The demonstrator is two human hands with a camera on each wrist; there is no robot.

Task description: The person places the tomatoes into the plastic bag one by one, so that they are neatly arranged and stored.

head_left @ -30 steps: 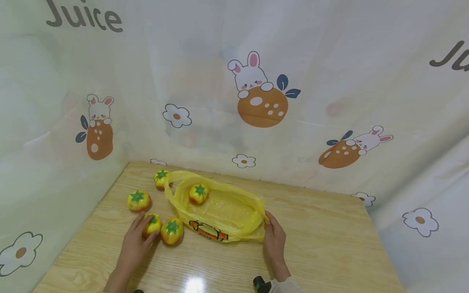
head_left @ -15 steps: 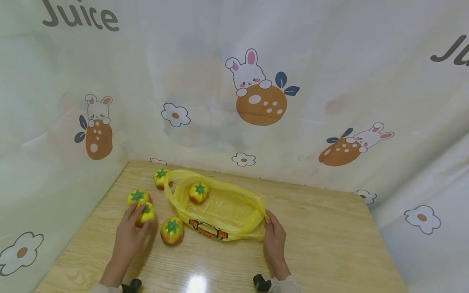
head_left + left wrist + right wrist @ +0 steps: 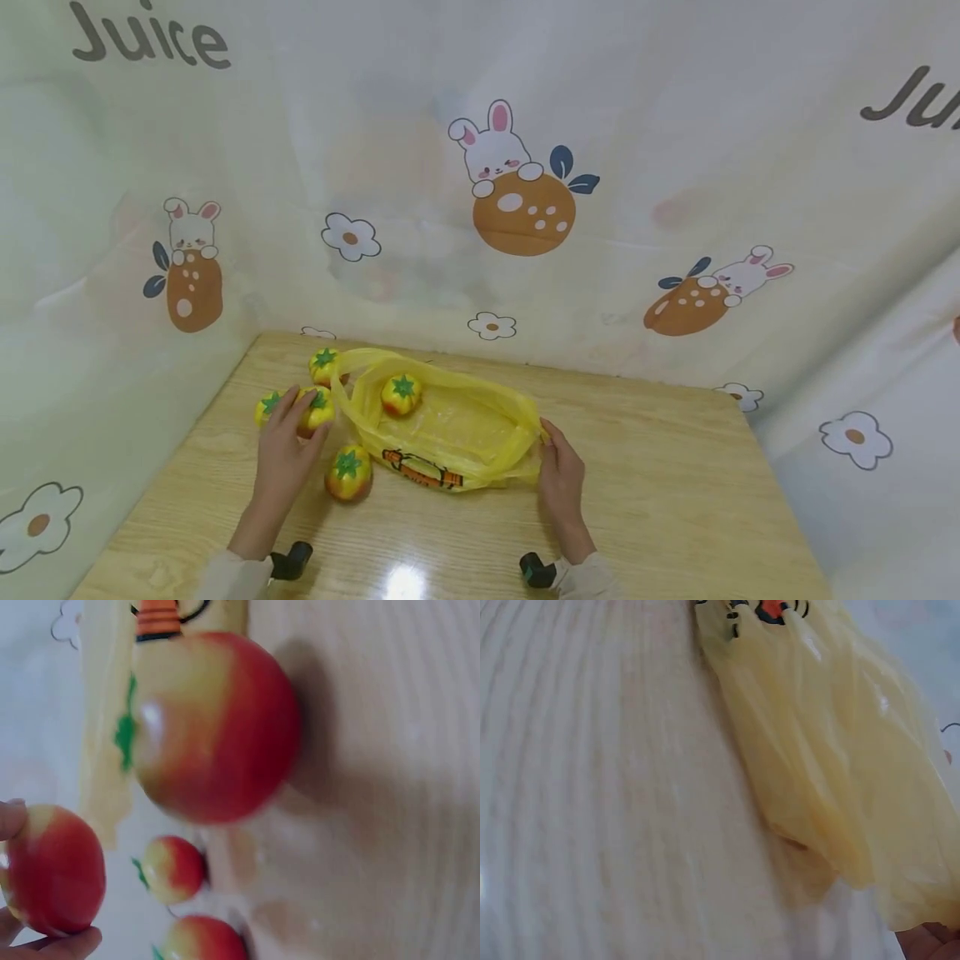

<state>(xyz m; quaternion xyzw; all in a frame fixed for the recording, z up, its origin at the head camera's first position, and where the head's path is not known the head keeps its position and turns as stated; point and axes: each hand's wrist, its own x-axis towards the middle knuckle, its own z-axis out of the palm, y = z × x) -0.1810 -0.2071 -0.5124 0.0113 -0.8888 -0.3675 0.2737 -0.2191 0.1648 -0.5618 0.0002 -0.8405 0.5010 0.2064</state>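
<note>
Pinched in my left hand is a yellow-and-red toy tomato with a green leafy top; the left wrist view shows this held tomato raised off the table. Just to its right spreads a yellow plastic bag, mouth open upward, with one toy tomato inside at the left end. My right hand grips the bag's right edge, fingers partly hidden by the plastic. In the right wrist view the yellow bag hangs in folds beside a sliver of that hand.
Three more toy tomatoes lie outside the bag: a front one, a back one by the bag's left handle, and a left one partly behind my left hand. A printed curtain surrounds the wooden table.
My left hand has carried the toy tomato first left, then up and rightward toward the bag's left end. My right hand keeps its hold on the bag.
</note>
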